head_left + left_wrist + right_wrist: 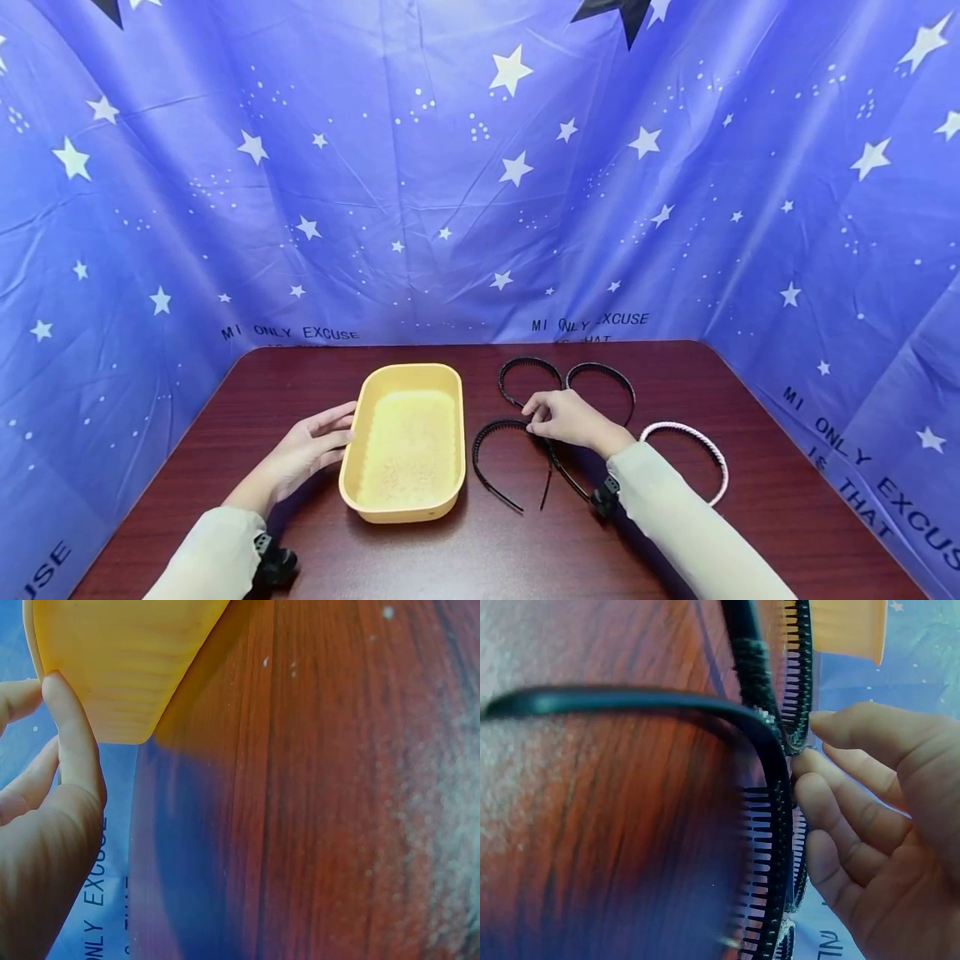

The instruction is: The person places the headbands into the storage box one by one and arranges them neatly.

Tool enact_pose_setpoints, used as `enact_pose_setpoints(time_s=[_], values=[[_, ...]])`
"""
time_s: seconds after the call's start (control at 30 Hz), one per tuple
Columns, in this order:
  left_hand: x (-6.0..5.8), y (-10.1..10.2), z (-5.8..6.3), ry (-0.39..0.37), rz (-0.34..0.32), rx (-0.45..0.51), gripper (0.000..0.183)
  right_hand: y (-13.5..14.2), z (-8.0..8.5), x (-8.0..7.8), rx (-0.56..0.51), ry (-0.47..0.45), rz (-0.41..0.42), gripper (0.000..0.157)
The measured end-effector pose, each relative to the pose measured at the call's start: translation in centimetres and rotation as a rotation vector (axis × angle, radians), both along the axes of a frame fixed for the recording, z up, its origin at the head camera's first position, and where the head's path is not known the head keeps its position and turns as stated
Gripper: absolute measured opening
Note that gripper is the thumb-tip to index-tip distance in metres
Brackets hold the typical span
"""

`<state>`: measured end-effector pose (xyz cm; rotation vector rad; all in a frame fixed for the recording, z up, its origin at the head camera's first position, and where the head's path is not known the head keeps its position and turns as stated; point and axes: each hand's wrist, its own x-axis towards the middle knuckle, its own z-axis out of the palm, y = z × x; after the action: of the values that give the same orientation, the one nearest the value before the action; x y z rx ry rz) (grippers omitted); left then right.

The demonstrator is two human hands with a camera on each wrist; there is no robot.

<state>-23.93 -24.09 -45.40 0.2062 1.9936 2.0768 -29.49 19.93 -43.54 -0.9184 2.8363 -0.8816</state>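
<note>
A yellow plastic tray sits on the table, left of centre. My left hand touches its left side with fairly straight fingertips; in the left wrist view a fingertip lies on the tray wall. With thumb and fingertips my right hand pinches a black toothed headband, right of the tray. In the right wrist view black headbands overlap at the fingertips, so which parts belong to which is hard to tell.
Two more black headbands lie behind the right hand. Beyond the right forearm is a pale pink headband, partly covered by the sleeve. The dark red wooden table is bordered by a blue star-patterned curtain.
</note>
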Motion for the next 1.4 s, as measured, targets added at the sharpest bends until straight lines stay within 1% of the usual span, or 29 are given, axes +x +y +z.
enact_pose_setpoints(time_s=[0.2, 0.47, 0.57, 0.87, 1.0, 1.13, 1.23, 1.4], values=[[0.0, 0.0, 0.0, -0.003, 0.006, -0.002, 0.067, -0.4, -0.2, -0.3, 0.04, -0.015, -0.007, 0.016], [0.1, 0.0, 0.1, -0.001, 0.005, -0.005, 0.067, -0.8, -0.2, -0.3, 0.075, 0.013, -0.005, 0.015], [0.2, -0.1, 0.1, -0.001, 0.001, -0.003, 0.067, -0.8, -0.1, -0.3, 0.072, 0.01, -0.009, 0.015], [0.3, -0.2, 0.0, -0.006, 0.002, -0.003, 0.067, -0.4, 0.3, -0.4, 0.029, -0.007, 0.021, 0.013], [0.3, -0.1, 0.0, -0.007, -0.001, -0.003, 0.067, 0.1, 0.5, -0.4, -0.009, -0.059, 0.023, 0.015], [0.1, 0.0, 0.1, -0.004, -0.002, -0.006, 0.067, 0.6, 0.6, -0.5, -0.054, -0.151, 0.001, 0.019], [0.0, 0.0, 0.1, -0.002, -0.004, -0.005, 0.067, 0.8, 0.6, -0.6, -0.083, -0.203, -0.012, 0.018], [0.0, 0.0, -0.1, 0.007, -0.013, 0.004, 0.066, 1.0, 0.6, -0.6, -0.106, -0.236, -0.005, 0.018]])
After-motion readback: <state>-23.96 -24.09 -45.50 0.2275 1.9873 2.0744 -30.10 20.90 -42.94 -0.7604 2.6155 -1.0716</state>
